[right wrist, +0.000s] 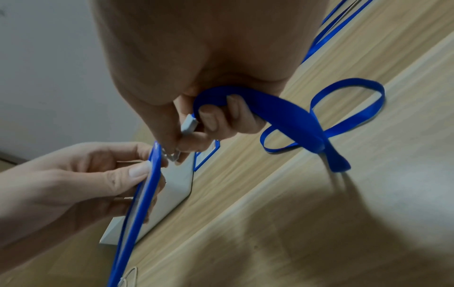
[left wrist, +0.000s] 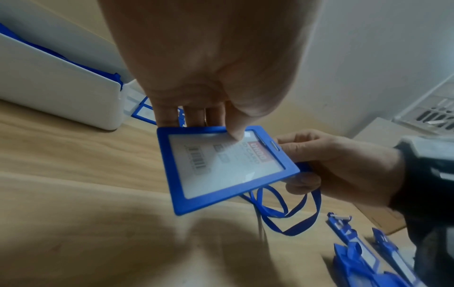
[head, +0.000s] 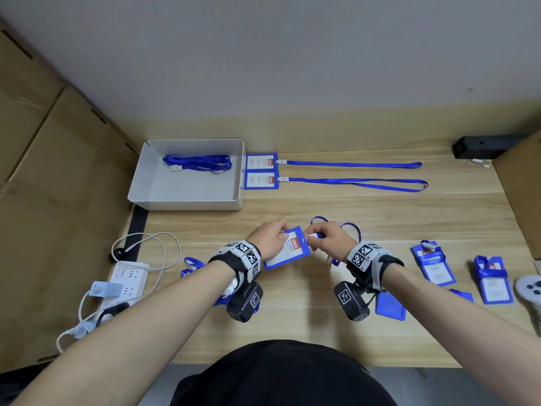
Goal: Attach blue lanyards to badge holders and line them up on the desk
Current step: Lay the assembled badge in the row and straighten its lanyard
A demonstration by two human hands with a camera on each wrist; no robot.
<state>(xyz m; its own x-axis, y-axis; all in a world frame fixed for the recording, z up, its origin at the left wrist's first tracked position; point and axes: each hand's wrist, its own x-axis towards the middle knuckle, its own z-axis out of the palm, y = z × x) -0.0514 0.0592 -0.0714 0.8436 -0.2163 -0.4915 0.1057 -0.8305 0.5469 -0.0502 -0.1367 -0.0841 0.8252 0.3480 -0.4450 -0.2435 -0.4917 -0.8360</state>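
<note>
My left hand [head: 270, 237] pinches a blue-framed badge holder [head: 288, 252] above the middle of the desk, thumb on its clear face [left wrist: 228, 167]. My right hand [head: 325, 237] pinches the grey clip [right wrist: 189, 125] of a blue lanyard [right wrist: 294, 118] at the holder's slotted top edge [right wrist: 153, 165]. The strap loops over the curled right fingers and trails onto the desk [head: 349, 228]. Two finished badges [head: 260, 162] [head: 260, 180] lie in a row at the back, their lanyards [head: 351, 164] stretched to the right.
A white tray [head: 187, 197] at back left holds coiled lanyards [head: 197, 163]. Loose badge holders [head: 433, 265] [head: 493, 279] lie at right, one blue holder [head: 390, 307] under my right wrist. A power strip [head: 126, 278] with cables sits at left, a controller [head: 531, 288] at far right.
</note>
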